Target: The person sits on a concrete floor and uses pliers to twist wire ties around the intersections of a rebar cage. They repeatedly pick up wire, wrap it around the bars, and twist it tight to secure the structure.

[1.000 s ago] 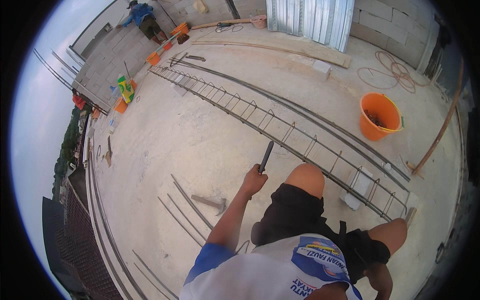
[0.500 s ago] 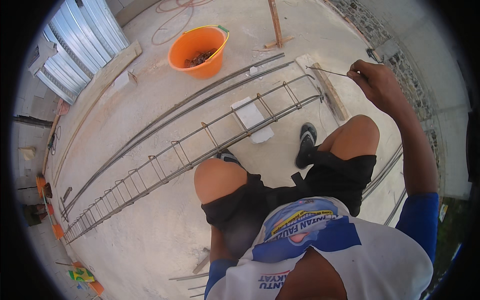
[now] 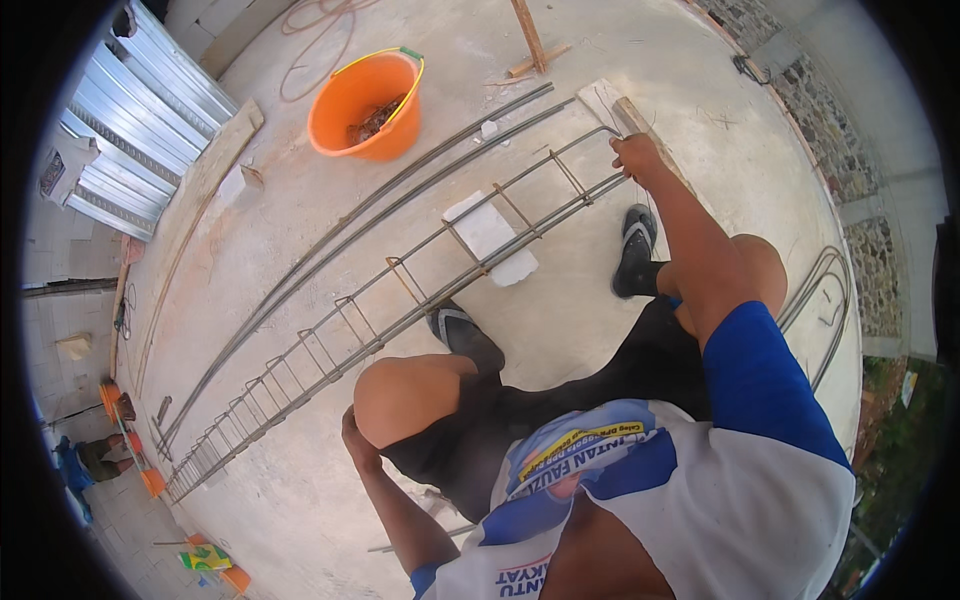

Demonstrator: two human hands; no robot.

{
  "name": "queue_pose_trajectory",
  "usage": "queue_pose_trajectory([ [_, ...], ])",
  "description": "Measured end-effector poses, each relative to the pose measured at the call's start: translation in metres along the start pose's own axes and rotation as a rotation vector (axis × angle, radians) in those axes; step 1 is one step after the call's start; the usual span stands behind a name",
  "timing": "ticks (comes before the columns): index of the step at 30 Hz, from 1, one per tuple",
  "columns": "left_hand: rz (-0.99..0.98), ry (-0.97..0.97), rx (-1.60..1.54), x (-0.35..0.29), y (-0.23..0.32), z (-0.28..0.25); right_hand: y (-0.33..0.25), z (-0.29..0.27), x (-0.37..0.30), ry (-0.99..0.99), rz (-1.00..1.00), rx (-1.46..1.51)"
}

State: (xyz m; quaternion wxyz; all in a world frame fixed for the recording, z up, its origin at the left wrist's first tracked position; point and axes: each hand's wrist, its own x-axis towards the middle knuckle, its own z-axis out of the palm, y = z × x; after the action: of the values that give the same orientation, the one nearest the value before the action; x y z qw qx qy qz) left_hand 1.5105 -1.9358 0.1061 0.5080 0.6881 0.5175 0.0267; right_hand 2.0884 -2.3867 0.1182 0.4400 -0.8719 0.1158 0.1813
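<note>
Curled tight, the fingers of my right hand [image 3: 636,155] are at the hooked end of the steel rebar cage [image 3: 430,303]; I can't tell if they pinch the bar or something thin. My left hand [image 3: 356,437] is bent by my left knee, partly hidden, so I can't tell what it holds. The cage runs in front of me from my right hand to far off on the left.

It sits over a hard, dusty concrete floor [image 3: 290,190]. Shiny wavy metal sheets [image 3: 150,110] lean by a gray block wall [image 3: 70,240]. A stone wall [image 3: 870,265] is on the right.

I count one pale block [image 3: 487,228] under the cage, two flip-flops [image 3: 638,235] on my feet, and one big orange bucket [image 3: 382,147] with brown bits inside. At least two long steel rods [image 3: 450,144] lie beside the cage. One other person [image 3: 75,470] is far off on the left.
</note>
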Motion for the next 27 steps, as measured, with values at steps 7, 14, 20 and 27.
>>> queue_pose_trajectory([
  [7,0.272,0.29,0.046,-0.083,0.197,-0.014,0.115,0.056,-0.002,0.075,0.32,0.142],
  [14,0.526,0.026,0.185,-0.113,0.281,0.058,0.137,0.08,0.024,0.0,0.296,0.411],
  [20,0.565,-0.062,0.311,-0.108,0.29,0.094,0.122,0.082,0.025,-0.014,0.419,0.521],
  [27,0.546,-0.191,0.329,-0.111,0.301,0.113,0.126,0.069,0.017,-0.075,0.382,0.643],
])
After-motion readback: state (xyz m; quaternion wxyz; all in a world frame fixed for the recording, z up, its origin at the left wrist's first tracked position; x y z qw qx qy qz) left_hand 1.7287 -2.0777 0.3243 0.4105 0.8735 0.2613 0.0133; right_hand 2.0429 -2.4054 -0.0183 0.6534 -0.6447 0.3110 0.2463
